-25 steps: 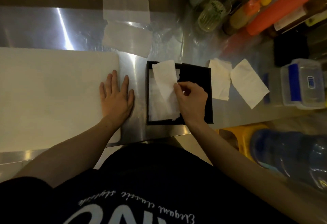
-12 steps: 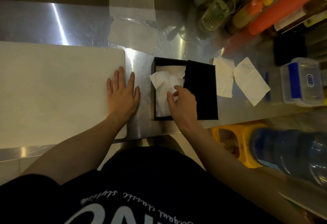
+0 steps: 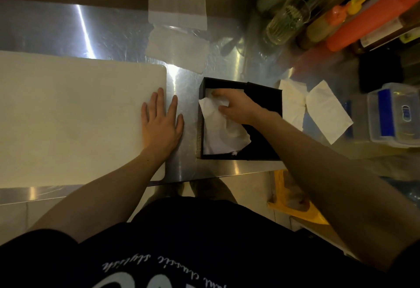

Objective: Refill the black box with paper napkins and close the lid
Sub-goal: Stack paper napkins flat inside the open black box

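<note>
The box (image 3: 241, 119) sits on the steel counter (image 3: 109, 31) near its front edge, right of the middle. Its left half is open and shows white napkins (image 3: 221, 133); a black lid (image 3: 264, 99) covers its right half.

The right hand (image 3: 236, 108) reaches into the open half from the right, its fingers (image 3: 219, 93) curled down onto a crumpled napkin that rises above the left wall of the box. The fingers press on and bunch the paper; whether they pinch it cannot be told.

The left hand (image 3: 162, 121) lies flat, palm down, fingers spread and holding nothing, across the right edge of a white board (image 3: 75, 117) that covers the left part of the counter. The thumb and one finger rest on bare steel between the board and the box.

Two loose napkins (image 3: 314, 108) lie just right of the box, overlapping each other. Another flat sheet (image 3: 177, 49) lies behind the box, toward the back edge, with its reflection in the wall above. Bottles (image 3: 363, 19) and a glass (image 3: 287, 21) stand at the back right corner, and a clear tub (image 3: 395, 115) sits by the right edge.
</note>
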`<state>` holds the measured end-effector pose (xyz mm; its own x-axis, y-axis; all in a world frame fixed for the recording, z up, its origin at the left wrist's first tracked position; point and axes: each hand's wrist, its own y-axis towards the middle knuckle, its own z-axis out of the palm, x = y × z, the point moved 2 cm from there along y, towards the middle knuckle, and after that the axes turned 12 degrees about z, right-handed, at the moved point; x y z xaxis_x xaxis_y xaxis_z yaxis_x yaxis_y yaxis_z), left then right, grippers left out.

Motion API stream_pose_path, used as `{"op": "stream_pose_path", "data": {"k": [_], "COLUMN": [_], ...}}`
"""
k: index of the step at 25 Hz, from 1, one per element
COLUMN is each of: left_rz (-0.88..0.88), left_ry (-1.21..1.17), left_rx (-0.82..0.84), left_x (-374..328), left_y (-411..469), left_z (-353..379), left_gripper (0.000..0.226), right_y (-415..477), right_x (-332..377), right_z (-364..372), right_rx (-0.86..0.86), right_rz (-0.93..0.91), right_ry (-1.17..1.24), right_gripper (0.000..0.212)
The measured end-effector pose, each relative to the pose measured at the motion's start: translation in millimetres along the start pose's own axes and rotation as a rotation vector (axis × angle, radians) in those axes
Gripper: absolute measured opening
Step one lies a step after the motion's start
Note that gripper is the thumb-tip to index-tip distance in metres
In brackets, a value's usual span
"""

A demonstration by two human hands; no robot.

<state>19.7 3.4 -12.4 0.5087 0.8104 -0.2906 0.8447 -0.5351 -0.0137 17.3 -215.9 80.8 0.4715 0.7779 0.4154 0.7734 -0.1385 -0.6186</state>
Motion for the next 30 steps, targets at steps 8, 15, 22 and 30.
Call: {"op": "stream_pose_path", "data": {"k": [8,15,22,30], "left_rz": [-0.003,-0.012,-0.013,-0.014], "left_ry": [0.010,0.021,0.017,0.033], "left_rx": [-0.024,-0.056,-0.058,-0.069], "left_x": [-0.7,-1.0,-0.1,-2.8], "left_y": [1.4,0.1,-0.1,0.6], "left_z": [1.1,0.9,0.6,-0.1], "left_gripper": [0.057,0.056,0.056,0.056], "right_y": [31.2,40.5,37.9,40.3], "right_x": [4.9,9.4,8.7,4.9], "right_z": [-3.6,-5.9,-15.0,-5.0], "right_rx": [0.145,0.142,0.027,0.257], "right_rz": [-0.115,-0.154,-0.142,-0.139], "right_ry": [-0.063,-0.205,-0.425,-0.165], "right_gripper": [0.051,0.023,0.017,0.044]}}
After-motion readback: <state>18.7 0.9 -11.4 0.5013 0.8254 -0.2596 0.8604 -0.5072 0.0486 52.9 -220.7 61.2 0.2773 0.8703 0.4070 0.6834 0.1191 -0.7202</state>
